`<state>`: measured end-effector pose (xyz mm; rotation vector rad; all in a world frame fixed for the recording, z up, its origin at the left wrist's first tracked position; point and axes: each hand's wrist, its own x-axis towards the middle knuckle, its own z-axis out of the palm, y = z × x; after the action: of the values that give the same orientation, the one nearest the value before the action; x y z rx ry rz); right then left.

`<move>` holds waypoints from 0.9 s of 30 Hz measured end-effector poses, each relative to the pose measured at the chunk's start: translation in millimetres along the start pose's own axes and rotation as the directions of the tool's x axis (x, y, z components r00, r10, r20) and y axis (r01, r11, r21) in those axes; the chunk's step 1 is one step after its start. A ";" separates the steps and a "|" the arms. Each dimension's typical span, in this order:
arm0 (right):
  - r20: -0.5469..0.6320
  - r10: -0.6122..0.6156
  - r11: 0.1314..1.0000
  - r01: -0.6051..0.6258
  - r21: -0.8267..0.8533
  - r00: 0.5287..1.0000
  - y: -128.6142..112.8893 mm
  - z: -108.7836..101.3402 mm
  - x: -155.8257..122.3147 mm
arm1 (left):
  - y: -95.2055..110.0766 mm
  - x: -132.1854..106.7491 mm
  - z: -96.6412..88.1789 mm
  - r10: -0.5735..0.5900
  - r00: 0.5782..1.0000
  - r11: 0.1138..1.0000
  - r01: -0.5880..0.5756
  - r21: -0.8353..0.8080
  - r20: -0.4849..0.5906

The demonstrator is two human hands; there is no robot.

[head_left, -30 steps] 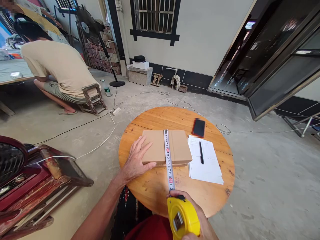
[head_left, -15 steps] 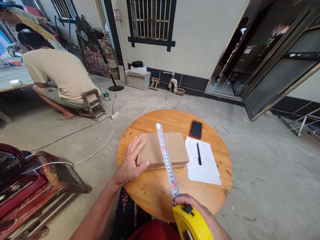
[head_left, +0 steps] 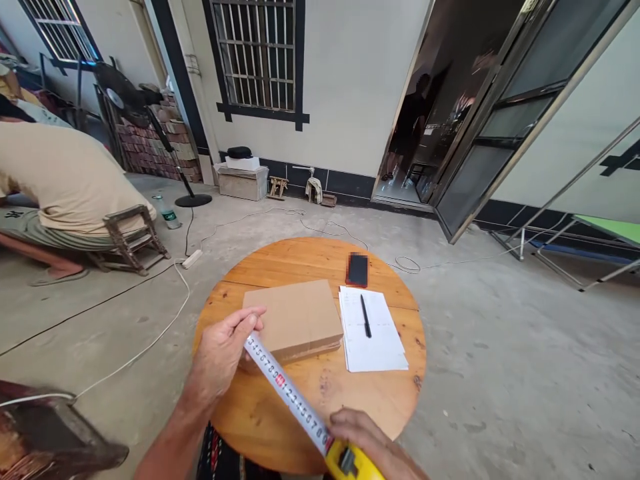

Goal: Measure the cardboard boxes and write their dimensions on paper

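Tape measure: yellow case gripped in right hand | blade slanting over round table, its end pinched by left hand | cardboard box on table, left of papers and pen | standing fan beyond

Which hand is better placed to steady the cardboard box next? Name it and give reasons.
Probably the left hand: it is closer to the cardboard box, though it pinches the tape blade. The right hand grips the yellow tape measure, farther from the box.
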<state>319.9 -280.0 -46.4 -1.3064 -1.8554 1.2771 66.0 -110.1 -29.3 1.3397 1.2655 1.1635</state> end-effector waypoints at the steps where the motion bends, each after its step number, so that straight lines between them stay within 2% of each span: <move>1: -0.055 -0.019 1.000 0.018 -0.011 0.998 6.0 0.3 1.1 | 0.4 -3.9 5.4 -0.006 1.000 1.000 0.006 -0.007 -0.003; 4: -0.164 -0.015 0.999 0.007 -0.050 0.986 10.7 0.8 4.3 | 1.2 -15.0 22.7 0.011 1.000 1.000 -0.011 0.014 -0.020; 8: -0.229 -0.037 0.996 0.017 -0.091 0.973 -6.0 2.5 8.4 | 0.5 -33.5 41.7 0.118 0.993 0.988 -0.118 0.099 0.007; 10: -0.284 -0.069 0.991 0.032 -0.133 0.956 -12.7 3.6 12.2 | -0.9 -45.8 47.0 0.232 0.969 0.964 -0.240 0.114 0.081; 12: -0.341 -0.085 0.984 0.026 -0.175 0.936 -13.7 3.6 18.0 | -5.4 -58.3 48.4 0.350 0.926 0.920 -0.368 0.135 0.140; 14: -0.383 -0.093 0.979 0.013 -0.206 0.919 -9.9 1.8 24.8 | -15.3 -69.3 45.6 0.409 0.903 0.889 -0.427 0.168 0.130; 17: -0.419 -0.101 0.972 0.000 -0.235 0.903 -2.0 -3.2 34.0 | -40.7 -83.1 34.4 0.388 0.922 0.900 -0.378 0.216 -0.005; 19: -0.432 -0.106 0.964 -0.014 -0.265 0.895 0.9 -6.7 39.3 | -60.5 -91.3 24.2 0.336 0.933 0.921 -0.296 0.252 -0.129; 22: -0.441 -0.148 0.938 -0.017 -0.347 0.885 -0.1 -12.0 52.6 | -86.9 -101.7 10.4 0.239 0.938 0.946 -0.166 0.280 -0.251; 24: -0.425 -0.215 0.905 0.015 -0.425 0.879 -3.5 -16.1 69.8 | -100.9 -105.8 5.0 0.153 0.947 0.963 -0.079 0.259 -0.283; 27: -0.379 -0.296 0.836 0.046 -0.546 0.877 -11.2 -22.7 108.7 | -118.3 -106.7 4.3 0.028 0.966 0.975 0.030 0.218 -0.259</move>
<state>291.4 -172.5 -37.0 -1.4935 -1.9742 0.3104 53.3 -211.8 -151.4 1.3763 1.6246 1.2574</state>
